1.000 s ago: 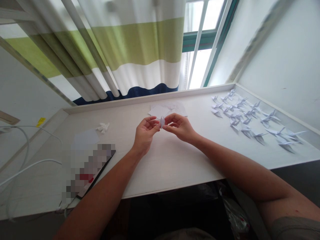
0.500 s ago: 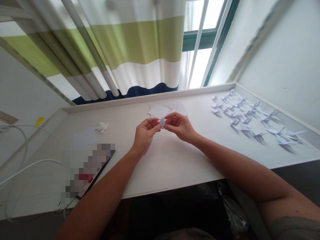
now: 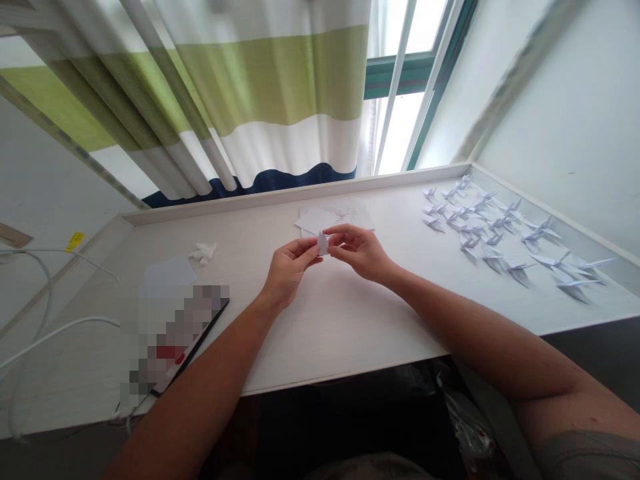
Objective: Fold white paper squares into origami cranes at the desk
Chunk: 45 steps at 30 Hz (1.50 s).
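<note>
A small folded piece of white paper [image 3: 323, 243], pointed at the top, is held up above the middle of the desk. My left hand [image 3: 291, 267] pinches its left side between thumb and fingers. From the right, my right hand [image 3: 361, 252] has its thumb and index fingertip on the paper's right side and top. Just behind the hands lie white paper sheets [image 3: 316, 220], one with a printed or drawn pattern. Several folded paper cranes [image 3: 493, 260] stand grouped on the right part of the desk.
The white desk [image 3: 340, 340] has a raised back edge. At left lie a crumpled white tissue [image 3: 203, 253], a pale sheet [image 3: 169, 275], a blurred-out device [image 3: 187, 340] and white cables [image 3: 60, 328]. Behind hangs a green and white curtain [image 3: 280, 80].
The folded paper has turned slightly and shows a broader face. My left fingers have drawn closer together around it; the right hand has barely shifted.
</note>
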{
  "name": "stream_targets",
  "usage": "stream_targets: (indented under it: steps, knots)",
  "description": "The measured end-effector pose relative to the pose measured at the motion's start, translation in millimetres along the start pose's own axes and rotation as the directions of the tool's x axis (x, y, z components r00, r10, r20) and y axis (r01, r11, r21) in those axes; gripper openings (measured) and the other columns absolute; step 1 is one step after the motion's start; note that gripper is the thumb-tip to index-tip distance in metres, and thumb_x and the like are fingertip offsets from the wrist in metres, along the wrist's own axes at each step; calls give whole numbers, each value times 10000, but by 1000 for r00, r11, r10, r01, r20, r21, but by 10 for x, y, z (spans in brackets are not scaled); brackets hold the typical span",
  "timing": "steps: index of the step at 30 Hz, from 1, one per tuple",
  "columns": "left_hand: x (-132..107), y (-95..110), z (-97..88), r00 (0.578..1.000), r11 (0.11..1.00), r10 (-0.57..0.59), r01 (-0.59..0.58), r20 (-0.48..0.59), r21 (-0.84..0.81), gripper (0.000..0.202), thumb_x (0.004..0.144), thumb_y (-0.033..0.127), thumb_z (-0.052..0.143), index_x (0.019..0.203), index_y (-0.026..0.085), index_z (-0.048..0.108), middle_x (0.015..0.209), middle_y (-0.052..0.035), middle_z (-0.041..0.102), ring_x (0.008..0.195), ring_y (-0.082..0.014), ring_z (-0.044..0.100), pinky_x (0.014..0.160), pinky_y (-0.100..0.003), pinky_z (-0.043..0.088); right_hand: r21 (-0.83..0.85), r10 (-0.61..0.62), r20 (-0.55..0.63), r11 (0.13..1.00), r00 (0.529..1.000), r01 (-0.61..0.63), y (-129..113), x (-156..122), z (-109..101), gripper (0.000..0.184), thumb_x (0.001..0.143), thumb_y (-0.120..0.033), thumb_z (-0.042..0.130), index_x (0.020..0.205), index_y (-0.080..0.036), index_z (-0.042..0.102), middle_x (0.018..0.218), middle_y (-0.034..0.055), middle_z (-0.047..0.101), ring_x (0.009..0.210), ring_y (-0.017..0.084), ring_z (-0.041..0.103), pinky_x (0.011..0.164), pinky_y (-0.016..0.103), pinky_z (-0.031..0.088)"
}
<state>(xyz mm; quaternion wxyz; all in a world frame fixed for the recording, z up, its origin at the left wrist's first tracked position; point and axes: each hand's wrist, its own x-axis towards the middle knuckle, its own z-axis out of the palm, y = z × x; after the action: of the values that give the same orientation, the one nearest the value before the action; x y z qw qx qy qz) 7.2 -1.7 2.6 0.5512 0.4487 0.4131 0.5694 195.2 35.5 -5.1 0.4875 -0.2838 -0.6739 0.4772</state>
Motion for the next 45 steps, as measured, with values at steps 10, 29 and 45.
stream_targets:
  steps: [10, 29, 45]
  knots:
    - [-6, -6, -1, 1000, 1000, 11, -11, 22, -11, 294, 731, 363, 945, 959, 200, 856, 1009, -68, 835, 978, -214, 752, 1010, -428, 596, -65, -40, 0, 997, 999, 40, 5, -12, 0, 253, 894, -306, 774, 1145, -273, 777, 988, 35, 762, 961, 214, 723, 806, 369, 603]
    - [-64, 37, 53, 998, 998, -38, 39, 44, -40, 339, 715, 388, 978, 939, 170, 848, 961, -66, 823, 951, -197, 757, 1114, -493, 570, -101, -121, 21, 987, 992, 123, 11, -7, 9, 216, 866, -377, 843, 827, -244, 678, 1027, 38, 702, 988, 218, 685, 920, 435, 580]
    - [13, 7, -2, 989, 997, 43, -52, -144, -64, 303, 723, 358, 952, 893, 155, 805, 915, -49, 796, 873, -183, 746, 1027, -478, 617, -250, -195, 124, 943, 973, 221, -22, -42, -25, 110, 868, -145, 698, 824, -244, 719, 1101, 58, 722, 1103, 254, 680, 1012, 478, 541]
